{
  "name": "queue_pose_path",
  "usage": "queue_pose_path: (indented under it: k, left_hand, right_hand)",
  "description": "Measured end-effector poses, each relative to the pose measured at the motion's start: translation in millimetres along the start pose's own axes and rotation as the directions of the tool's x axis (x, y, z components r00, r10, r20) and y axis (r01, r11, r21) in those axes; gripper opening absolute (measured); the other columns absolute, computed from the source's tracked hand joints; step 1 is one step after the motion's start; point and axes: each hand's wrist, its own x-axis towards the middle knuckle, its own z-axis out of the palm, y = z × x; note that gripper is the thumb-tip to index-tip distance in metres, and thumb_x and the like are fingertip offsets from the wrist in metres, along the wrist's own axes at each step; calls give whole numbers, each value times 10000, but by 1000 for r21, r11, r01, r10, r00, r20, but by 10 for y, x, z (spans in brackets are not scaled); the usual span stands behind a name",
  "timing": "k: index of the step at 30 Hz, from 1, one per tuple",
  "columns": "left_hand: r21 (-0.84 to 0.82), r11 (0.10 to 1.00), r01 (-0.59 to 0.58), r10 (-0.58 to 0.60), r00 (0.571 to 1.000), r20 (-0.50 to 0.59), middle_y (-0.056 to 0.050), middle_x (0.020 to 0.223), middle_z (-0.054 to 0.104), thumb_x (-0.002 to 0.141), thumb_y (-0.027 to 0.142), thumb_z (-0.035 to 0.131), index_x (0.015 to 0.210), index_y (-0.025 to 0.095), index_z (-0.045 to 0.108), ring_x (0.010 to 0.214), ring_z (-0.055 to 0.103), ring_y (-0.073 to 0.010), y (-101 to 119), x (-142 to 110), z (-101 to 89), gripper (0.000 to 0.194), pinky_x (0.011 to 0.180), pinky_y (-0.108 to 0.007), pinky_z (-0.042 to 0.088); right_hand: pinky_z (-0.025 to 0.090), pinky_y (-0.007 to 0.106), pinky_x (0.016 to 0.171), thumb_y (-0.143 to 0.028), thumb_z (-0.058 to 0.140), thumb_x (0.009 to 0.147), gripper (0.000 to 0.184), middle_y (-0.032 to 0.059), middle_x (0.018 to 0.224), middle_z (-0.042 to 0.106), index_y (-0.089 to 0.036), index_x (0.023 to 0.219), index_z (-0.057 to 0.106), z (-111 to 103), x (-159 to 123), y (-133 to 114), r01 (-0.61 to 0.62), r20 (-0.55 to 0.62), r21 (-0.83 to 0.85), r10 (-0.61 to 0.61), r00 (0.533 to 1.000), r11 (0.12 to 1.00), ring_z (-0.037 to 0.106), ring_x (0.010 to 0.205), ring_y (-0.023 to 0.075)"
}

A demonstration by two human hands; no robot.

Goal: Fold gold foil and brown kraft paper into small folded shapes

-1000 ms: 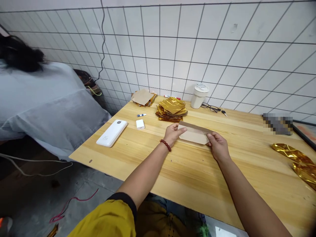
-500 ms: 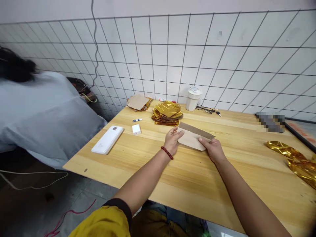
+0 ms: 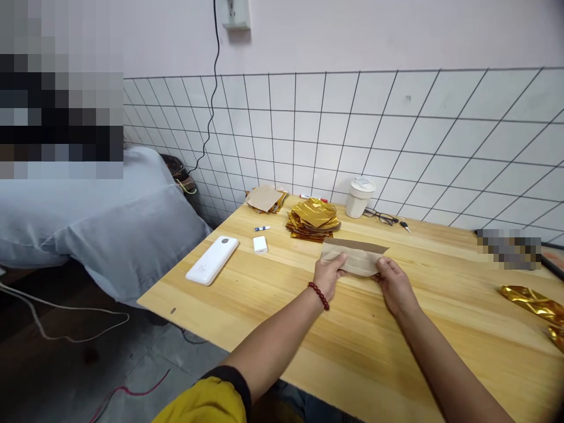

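Observation:
A light-brown sheet of paper (image 3: 358, 264), folded over with a darker strip along its far side, is held just over the wooden table. My left hand (image 3: 328, 275), with a dark red bead bracelet at the wrist, pinches its near left part, thumb on top. At the right end my right hand (image 3: 396, 285) grips the sheet between thumb and fingers. Faint creases run across the paper. Just beyond it lies a pile of gold foil paper (image 3: 314, 217). A second pile of brown and gold sheets (image 3: 264, 198) sits farther left at the back.
On the table (image 3: 282, 317) are a white power bank (image 3: 212, 261), a white charger (image 3: 259, 244), a lidded cup (image 3: 360, 197), glasses (image 3: 383, 218) and a key (image 3: 404, 225). Gold foil strips (image 3: 535, 305) lie at right. A person in a grey top (image 3: 127, 229) is at left.
My head view has tilted up and turned left. My left thumb has shifted inward along the paper, and the near face now looks creased. Both hands still hold it.

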Motion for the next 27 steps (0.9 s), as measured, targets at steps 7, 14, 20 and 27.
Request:
queue_pose_path:
  k: [7,14,20,27]
  left_hand:
    - [-49,999,-24,29,995,99,-131,1007,714,645,452,818,947,121,707,875,674,-212,59,29,-65,461,781,-345,543]
    - [-63,998,-25,30,996,86,-78,877,699,541,337,892,844,116,695,800,653,-169,93,86,-79,424,781,-322,526]
    - [-62,998,-29,33,997,65,-78,902,714,524,336,891,865,133,690,813,658,-184,37,40,-18,445,723,-309,530]
    - [48,993,-108,109,994,-24,-73,847,708,574,469,846,854,115,699,663,614,-133,-21,75,-2,474,564,-246,456]
  right_hand:
    - [579,333,783,-425,806,682,384,21,990,733,-226,980,669,638,-84,170,56,-51,287,-44,998,956,682,941,195]
    - [513,236,502,-278,863,595,344,22,896,725,-197,877,684,653,-85,246,78,-114,199,-56,992,977,665,732,165]
    - [412,219,438,-346,843,621,312,3,746,669,-183,812,657,695,-85,244,98,-111,113,-85,990,989,560,580,114]
    - [411,209,457,-329,790,646,286,-2,774,666,-176,834,637,666,-43,263,73,-181,186,-39,983,980,582,606,117]
